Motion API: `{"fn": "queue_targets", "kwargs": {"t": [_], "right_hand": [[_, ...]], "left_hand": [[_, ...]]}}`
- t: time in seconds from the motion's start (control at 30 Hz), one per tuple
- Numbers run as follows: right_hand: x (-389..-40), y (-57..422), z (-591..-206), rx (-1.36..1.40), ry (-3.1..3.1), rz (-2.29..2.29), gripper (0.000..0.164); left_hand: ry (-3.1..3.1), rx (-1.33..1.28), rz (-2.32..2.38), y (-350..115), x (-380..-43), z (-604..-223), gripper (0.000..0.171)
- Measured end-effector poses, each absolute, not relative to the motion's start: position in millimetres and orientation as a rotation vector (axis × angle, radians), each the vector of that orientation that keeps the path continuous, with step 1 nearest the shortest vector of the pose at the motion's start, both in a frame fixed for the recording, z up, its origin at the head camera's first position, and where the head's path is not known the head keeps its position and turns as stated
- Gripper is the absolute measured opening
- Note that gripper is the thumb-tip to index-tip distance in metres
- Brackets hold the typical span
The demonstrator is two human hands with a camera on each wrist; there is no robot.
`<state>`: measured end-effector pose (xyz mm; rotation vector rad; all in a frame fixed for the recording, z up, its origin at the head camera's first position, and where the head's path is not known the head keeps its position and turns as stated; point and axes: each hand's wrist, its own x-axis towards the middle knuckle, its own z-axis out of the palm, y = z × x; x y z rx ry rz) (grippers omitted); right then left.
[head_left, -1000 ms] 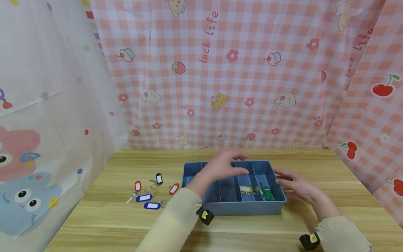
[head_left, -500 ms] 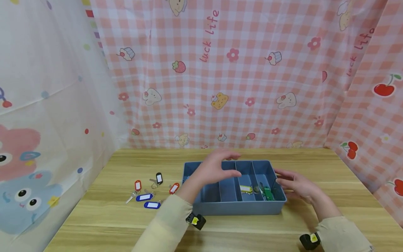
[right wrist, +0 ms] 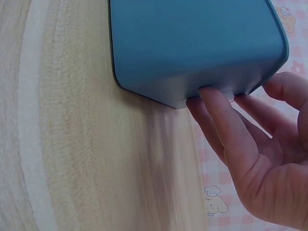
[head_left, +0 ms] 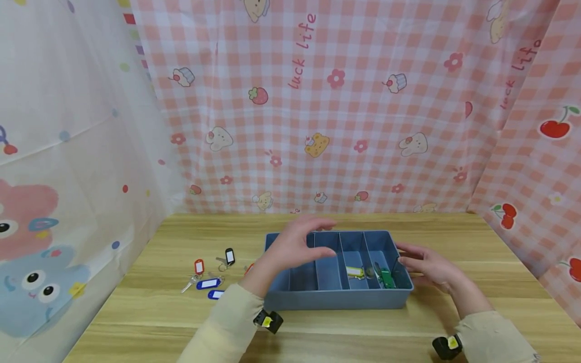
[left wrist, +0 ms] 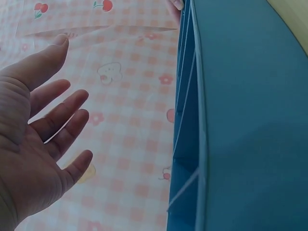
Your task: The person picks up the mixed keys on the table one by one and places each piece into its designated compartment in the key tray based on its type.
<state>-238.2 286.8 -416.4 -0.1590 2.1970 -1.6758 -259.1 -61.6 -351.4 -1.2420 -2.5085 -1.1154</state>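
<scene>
A: What has shifted around the tray (head_left: 336,300)?
B: The left hand (head_left: 295,245) has moved left: a second ago its fingertips showed over the tray's fourth compartment, now over its third. Thumb and fingers are spread apart, holding nothing. The right hand (head_left: 426,267) stays at the tray's right wall, fingertips touching it, not wrapped around it.
A: And inside the tray?
B: Same as before: a yellow tag (head_left: 354,272) in the fourth compartment from the left, a green tag (head_left: 387,279) in the rightmost.
A: Where is there room?
B: The worktop (head_left: 345,335) runs on in front of the tray and right of it; behind, a strip reaches the checked cloth (head_left: 336,116).
A: Obstacles?
B: Left of the tray lie a black tag (head_left: 230,256), a red tag (head_left: 199,266) and two blue tags (head_left: 209,284), with keys. The left sleeve (head_left: 227,322) now partly hides one blue tag and another red tag (head_left: 248,268) beside the tray.
</scene>
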Motion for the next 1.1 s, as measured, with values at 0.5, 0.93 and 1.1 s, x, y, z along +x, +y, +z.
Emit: {"fn": "queue_targets", "kwargs": {"t": [0.5,0.93,1.1], "right_hand": [[-239.5,288.8,-417.2,-0.179,2.175,-1.689,0.067],[-240.3,290.4,-418.0,-0.179,2.184,-1.677,0.068],[-240.2,289.9,-418.2,-0.173,2.176,-1.691,0.068]], "left_hand": [[-2.403,-1.206,-1.142,-98.3,-258.4,-366.2,0.056],[-2.461,-0.996,-1.153,-136.4,-258.4,-376.6,0.061],[-2.469,-0.94,-1.142,-154.7,-260.8,-382.9,0.062]]}}
